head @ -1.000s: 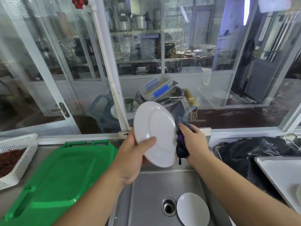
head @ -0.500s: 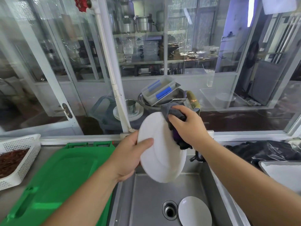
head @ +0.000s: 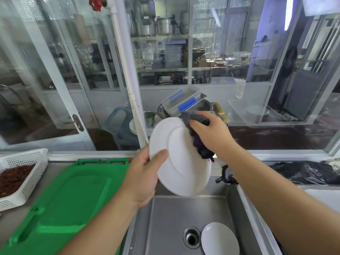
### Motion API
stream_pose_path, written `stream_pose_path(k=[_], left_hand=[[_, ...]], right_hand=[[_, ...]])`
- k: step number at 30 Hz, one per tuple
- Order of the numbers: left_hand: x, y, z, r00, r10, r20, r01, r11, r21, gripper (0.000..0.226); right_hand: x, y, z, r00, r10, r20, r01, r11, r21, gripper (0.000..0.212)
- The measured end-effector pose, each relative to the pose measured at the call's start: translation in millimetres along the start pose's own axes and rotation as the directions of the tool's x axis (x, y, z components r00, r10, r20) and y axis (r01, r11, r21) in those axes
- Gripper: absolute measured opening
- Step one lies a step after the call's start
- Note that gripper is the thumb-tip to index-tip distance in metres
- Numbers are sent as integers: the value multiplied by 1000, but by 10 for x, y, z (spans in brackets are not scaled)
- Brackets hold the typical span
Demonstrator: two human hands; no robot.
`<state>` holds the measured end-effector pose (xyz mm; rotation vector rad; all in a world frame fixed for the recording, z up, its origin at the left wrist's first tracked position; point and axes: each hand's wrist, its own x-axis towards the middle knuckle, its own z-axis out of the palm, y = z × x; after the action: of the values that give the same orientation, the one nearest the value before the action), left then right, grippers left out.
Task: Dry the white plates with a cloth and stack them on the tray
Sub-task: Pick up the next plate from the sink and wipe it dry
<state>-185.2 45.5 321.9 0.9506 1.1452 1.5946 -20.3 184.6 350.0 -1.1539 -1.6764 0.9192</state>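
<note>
White plate (head: 181, 159) pinched between left thumb and fingers (head: 142, 157).

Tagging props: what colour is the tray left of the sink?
Bright green tray; the head view shows it clearly.

Two bare forearms, uncovered from the lower edge of the view up to the wrists. No sleeve, cuff, watch, band or glove on either. Left hand (head: 142, 176): broad thumb with a short, unpainted nail. Right hand (head: 211, 134): smooth back, knuckles rounded, fingers without rings. Forearms thick near the elbows, tapering toward the wrists.
</note>
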Motion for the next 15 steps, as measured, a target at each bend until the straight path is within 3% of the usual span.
stream_pose_path(k=[4,8,11,15], left_hand=[[47,-5,-20,984,166,-58,-163,985,58,27],[10,-86,-4,956,290,-51,-274,938,211,30],[-6,-181,-13,978,208,-13,-203,966,161,38],[8,-138,-58,1000,18,13,-18,1000,24,50]], right_hand=[[-83,226,76,944,328,34,-311,852,422,4],[-308,416,315,882,463,90,-403,639,656,15],[-410,501,364,847,523,97,-429,565,705,11],[-430,566,263,879,475,41,-378,643,666,18]])
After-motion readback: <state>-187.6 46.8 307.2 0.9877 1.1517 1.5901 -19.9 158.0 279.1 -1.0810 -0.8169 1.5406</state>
